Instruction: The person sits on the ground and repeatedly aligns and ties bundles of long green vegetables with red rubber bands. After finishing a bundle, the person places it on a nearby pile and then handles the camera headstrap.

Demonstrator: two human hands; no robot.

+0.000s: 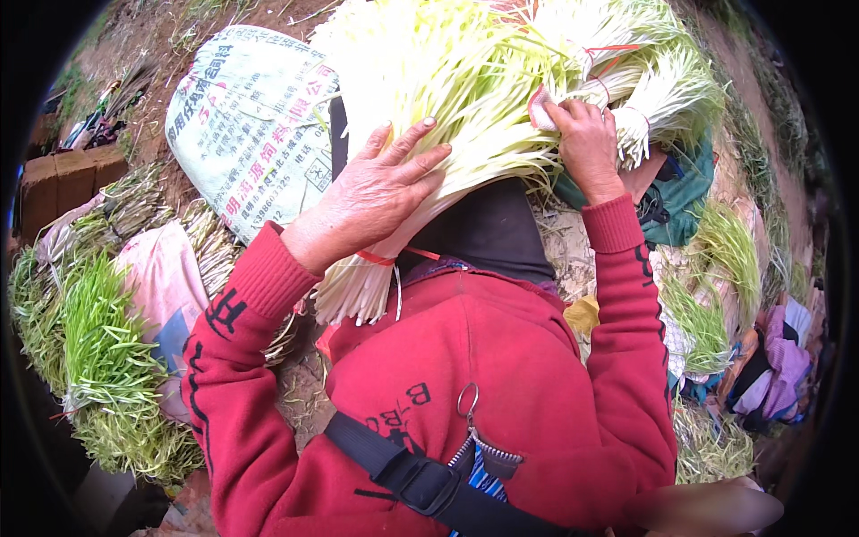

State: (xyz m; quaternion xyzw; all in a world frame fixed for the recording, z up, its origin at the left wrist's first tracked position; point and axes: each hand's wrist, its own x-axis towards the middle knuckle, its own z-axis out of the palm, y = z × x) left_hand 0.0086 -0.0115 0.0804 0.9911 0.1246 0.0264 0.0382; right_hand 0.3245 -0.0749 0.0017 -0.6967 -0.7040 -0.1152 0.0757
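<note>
Dirt ground – left hand [371, 197] flat, open on chive bundle [447, 107]; right hand [586, 134] gripping stalks.

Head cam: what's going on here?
A person in a red jacket is handling pale yellow-green stalks outdoors. The left hand lies flat on a large bundle tied with a red band near its cut ends. The right hand grips stalks farther along. Greener bundles and a printed sack lie nearby.
</note>
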